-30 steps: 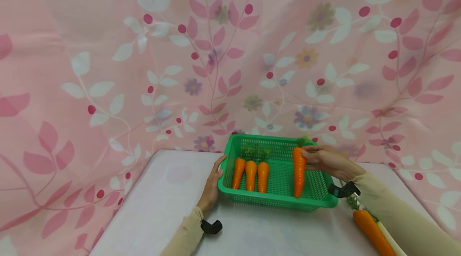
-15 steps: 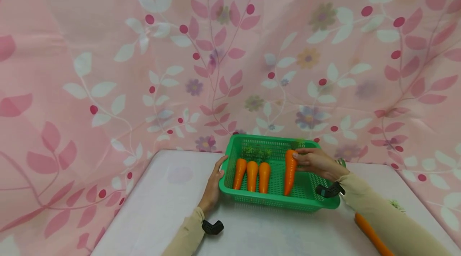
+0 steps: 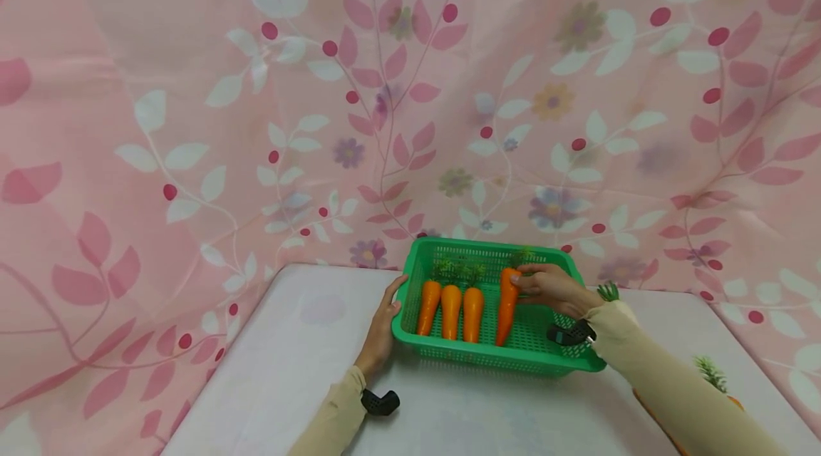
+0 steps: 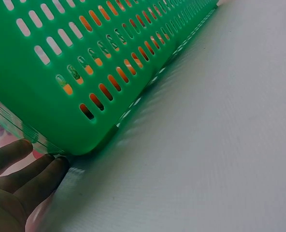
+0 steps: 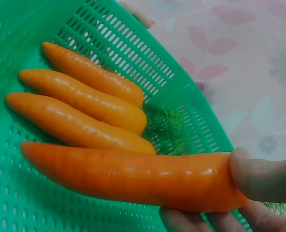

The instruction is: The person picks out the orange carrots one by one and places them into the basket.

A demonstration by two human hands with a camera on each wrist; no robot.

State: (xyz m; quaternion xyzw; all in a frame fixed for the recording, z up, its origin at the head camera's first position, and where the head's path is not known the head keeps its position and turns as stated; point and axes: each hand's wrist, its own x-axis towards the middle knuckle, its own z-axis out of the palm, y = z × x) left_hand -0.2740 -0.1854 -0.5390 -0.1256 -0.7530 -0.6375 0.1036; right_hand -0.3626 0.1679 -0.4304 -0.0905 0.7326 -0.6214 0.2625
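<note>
My right hand (image 3: 548, 288) pinches a carrot (image 3: 507, 306) near its leafy top, thumb on one side and fingers under it. In the right wrist view the carrot (image 5: 133, 179) spans the middle, over the floor of a green plastic basket (image 5: 17, 183). Three more carrots (image 5: 85, 99) lie side by side in the basket's left part, green tops toward the back wall. At the basket's left end, my left hand (image 3: 378, 331) touches the outside. Its fingers (image 4: 39, 181) are stretched out against the wall near the bottom corner in the left wrist view.
The basket (image 3: 487, 353) stands on a white-covered table (image 3: 308, 342). Right of it, my right sleeve (image 3: 673, 377) mostly hides an orange vegetable. Leafy greens (image 3: 710, 374) show beyond the sleeve, and another green tuft (image 3: 608, 291) by the wrist. A pink floral cloth (image 3: 410, 121) hangs behind.
My right hand has carried the carrot leftward inside the basket, close to the three lying carrots. The sleeve now covers more of the vegetables on the right. My left hand stays in place.
</note>
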